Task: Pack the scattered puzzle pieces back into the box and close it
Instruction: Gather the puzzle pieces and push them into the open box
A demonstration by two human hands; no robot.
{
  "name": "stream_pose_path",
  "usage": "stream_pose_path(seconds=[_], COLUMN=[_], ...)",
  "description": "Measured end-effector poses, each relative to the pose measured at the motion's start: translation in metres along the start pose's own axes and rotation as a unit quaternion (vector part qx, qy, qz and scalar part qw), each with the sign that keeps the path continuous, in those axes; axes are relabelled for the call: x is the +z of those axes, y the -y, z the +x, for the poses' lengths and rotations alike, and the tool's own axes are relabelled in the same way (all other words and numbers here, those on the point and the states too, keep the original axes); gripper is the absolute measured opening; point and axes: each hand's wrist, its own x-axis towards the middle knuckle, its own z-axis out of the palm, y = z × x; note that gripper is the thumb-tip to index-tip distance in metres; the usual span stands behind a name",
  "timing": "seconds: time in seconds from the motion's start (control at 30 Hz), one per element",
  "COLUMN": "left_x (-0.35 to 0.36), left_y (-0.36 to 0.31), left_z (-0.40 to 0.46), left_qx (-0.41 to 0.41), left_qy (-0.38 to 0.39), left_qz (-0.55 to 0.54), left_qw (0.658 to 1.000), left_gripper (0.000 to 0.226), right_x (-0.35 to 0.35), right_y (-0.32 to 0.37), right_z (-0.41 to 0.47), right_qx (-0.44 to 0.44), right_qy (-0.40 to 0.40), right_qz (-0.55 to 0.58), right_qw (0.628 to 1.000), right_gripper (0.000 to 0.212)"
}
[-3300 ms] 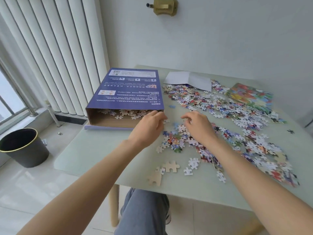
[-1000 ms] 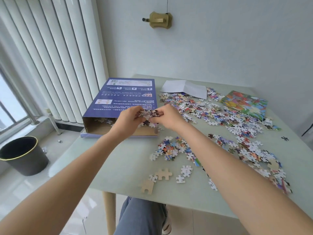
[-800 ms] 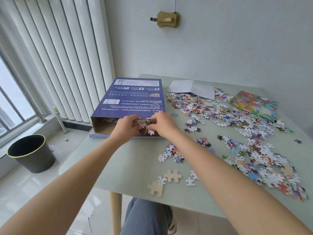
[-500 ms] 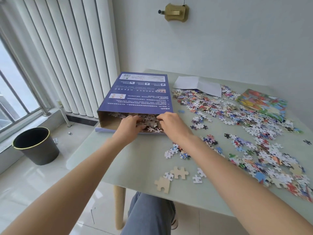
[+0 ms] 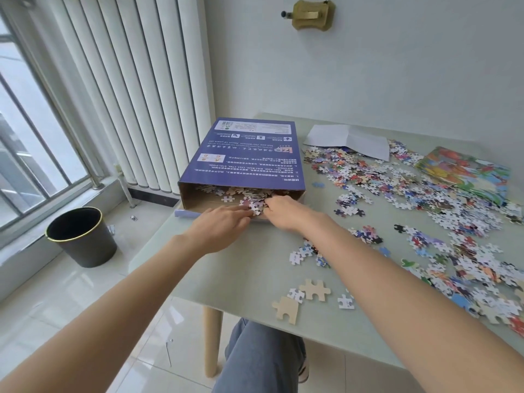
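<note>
A flat blue puzzle box lies on the pale green table, its open cardboard mouth facing me. A heap of small puzzle pieces sits in that mouth. My left hand lies flat at the opening, straight fingers touching the heap. My right hand is beside it, fingers bent down against the same pieces at the box's right side. Many scattered pieces cover the table to the right. A few lie near the front edge, with two plain tan pieces.
A white folded sheet and a colourful picture sheet lie at the back right. A black bin stands on the floor left of the table. Vertical blinds hang behind the box. My knee shows under the table edge.
Both hands gathered a bunch of pieces off the table, carried it left to the box mouth and lowered it in. They now press the pieces inward.
</note>
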Motion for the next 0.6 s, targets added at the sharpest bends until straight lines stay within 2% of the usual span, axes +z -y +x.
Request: stream_pose_path(seconds=[0.07, 0.13, 0.23, 0.33, 0.43, 0.53, 0.6], left_x=[-0.004, -0.005, -0.007, -0.006, -0.005, -0.006, -0.009], left_y=[-0.002, -0.006, -0.009, -0.001, 0.008, 0.011, 0.011], left_z=[0.009, 0.021, 0.029, 0.023, 0.012, 0.01, 0.012], left_qx=[-0.02, -0.04, -0.051, -0.043, -0.042, -0.077, -0.101], left_qy=[0.024, 0.029, 0.008, -0.062, -0.091, -0.062, -0.036], left_qz=[0.009, 0.004, -0.046, -0.075, -0.072, -0.017, -0.002], left_qw=[0.999, 0.999, 0.998, 0.994, 0.992, 0.995, 0.994], left_gripper=[0.045, 0.045, 0.042, 0.038, 0.037, 0.039, 0.04], right_x=[0.005, 0.012, 0.015, 0.012, 0.011, 0.015, 0.016], right_y=[0.001, -0.002, -0.009, -0.01, -0.007, -0.005, -0.002], right_z=[0.001, -0.002, -0.008, -0.008, 0.005, 0.024, 0.031], right_qx=[-0.016, -0.044, -0.09, -0.122, -0.11, -0.063, -0.038], right_qy=[-0.051, -0.08, -0.057, -0.032, -0.006, -0.004, -0.006], right_qz=[0.005, -0.011, -0.038, -0.052, -0.063, -0.052, -0.048], right_qw=[0.999, 0.996, 0.994, 0.991, 0.992, 0.997, 0.998], right_gripper=[0.028, 0.031, 0.047, 0.056, 0.05, 0.039, 0.041])
